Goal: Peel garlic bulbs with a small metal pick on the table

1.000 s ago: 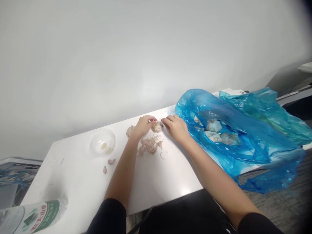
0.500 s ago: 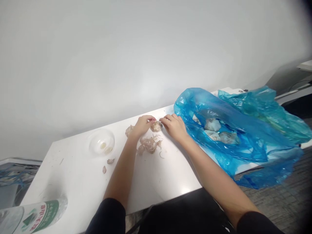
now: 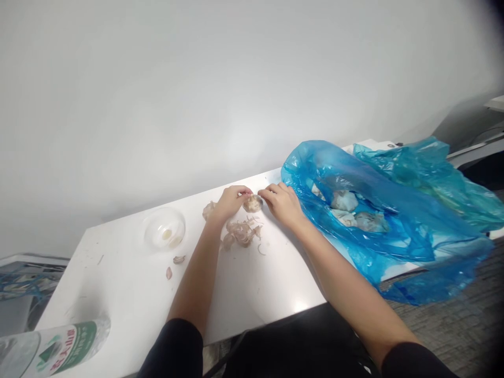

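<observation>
My left hand [image 3: 231, 201] is closed in a pinch, its thumb and fingertips meeting over a small roundish dish-like thing [image 3: 252, 203] with pale bits in it. What those fingertips hold is too small to make out. Just to the right, my right hand [image 3: 281, 203] also pinches, its fingertips at the rim of that same thing. A heap of papery garlic skins [image 3: 241, 233] lies in front of both hands. Partly hidden behind my left wrist is a pale garlic bulb or piece of one [image 3: 208, 210].
A clear bowl [image 3: 151, 231] with pale pieces stands at left on the white table [image 3: 129, 294]. Two unpeeled garlic cloves [image 3: 179, 259] lie near it. A plastic bottle [image 3: 63, 346] is front left. An opened blue plastic bag [image 3: 401, 231] with garlic bulbs [image 3: 344, 200] covers the right side.
A thin pale strip that stretched between my fingertips no longer shows there. The hands have moved very slightly; the other things stay where they were.
</observation>
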`<state>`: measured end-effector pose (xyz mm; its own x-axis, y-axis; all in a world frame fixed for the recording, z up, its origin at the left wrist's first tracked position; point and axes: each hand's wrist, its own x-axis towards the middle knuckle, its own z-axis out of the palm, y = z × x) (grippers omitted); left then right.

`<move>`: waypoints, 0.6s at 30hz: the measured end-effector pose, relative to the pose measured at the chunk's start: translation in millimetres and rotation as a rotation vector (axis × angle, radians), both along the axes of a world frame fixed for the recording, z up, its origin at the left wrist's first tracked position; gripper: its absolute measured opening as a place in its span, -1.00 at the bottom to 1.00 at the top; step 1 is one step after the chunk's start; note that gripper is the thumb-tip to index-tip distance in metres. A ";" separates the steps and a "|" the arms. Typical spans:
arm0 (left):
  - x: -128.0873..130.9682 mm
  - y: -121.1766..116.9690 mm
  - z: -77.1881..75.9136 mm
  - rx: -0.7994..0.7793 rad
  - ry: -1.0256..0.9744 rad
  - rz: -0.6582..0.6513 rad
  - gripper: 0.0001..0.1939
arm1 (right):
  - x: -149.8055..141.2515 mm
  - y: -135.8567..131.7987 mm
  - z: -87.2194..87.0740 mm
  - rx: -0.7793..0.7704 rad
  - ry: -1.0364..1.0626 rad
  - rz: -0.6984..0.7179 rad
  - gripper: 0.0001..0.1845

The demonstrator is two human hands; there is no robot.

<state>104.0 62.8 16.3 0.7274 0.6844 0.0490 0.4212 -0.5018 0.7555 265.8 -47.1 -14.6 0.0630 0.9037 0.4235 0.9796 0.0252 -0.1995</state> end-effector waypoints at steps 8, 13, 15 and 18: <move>0.2 0.4 -0.3 -0.005 0.000 0.004 -0.79 | 2.0 -0.7 0.4 -0.006 -0.002 -0.019 -0.71; 0.6 1.6 -2.0 -0.003 -0.009 0.001 -0.80 | 2.6 0.2 -1.2 -0.041 -0.014 -0.009 -0.71; 0.8 1.8 -2.5 0.002 -0.012 0.002 -0.80 | 2.8 1.0 -1.7 -0.044 -0.008 -0.005 -0.70; 1.1 2.0 -3.0 -0.002 -0.013 0.010 -0.80 | 3.3 2.3 -1.7 -0.040 0.005 0.004 -0.70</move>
